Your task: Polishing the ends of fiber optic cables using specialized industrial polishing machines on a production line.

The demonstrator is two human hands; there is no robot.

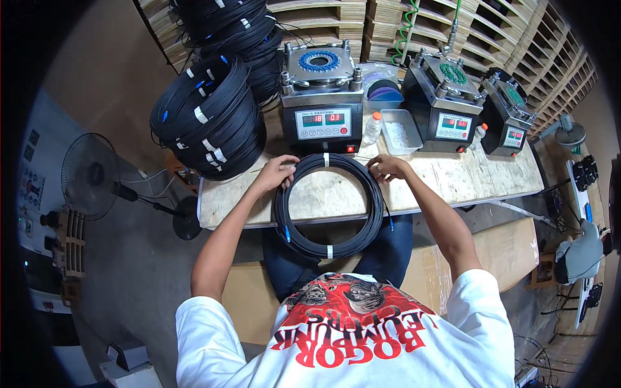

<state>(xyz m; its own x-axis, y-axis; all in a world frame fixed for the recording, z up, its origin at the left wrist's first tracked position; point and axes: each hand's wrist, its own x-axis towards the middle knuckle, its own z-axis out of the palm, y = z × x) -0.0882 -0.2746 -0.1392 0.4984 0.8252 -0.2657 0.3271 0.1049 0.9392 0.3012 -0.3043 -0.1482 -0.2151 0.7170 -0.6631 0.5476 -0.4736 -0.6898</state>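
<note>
A coil of black cable (pixel 283 216) is in front of me, its far side over the wooden table and its near side past the front edge, above my lap. White ties wrap it at the far and near sides. One blue connector (pixel 288 234) lies along its left side; another blue connector (pixel 391 224) dangles from a loose end at the right. My left hand (pixel 278 173) is closed on the coil's upper left rim, fingertips partly hidden. My right hand (pixel 388 168) has bent fingers closed at the upper right rim.
Stacked black cable coils (pixel 207 123) rise at the left. Polishing machines, a near one (pixel 321 97) and two at right, line the table (pixel 239 200). Between them are a clear tray (pixel 401 131) and a bottle (pixel 372 129). A fan (pixel 92 176) stands left; a person (pixel 579 252) sits far right.
</note>
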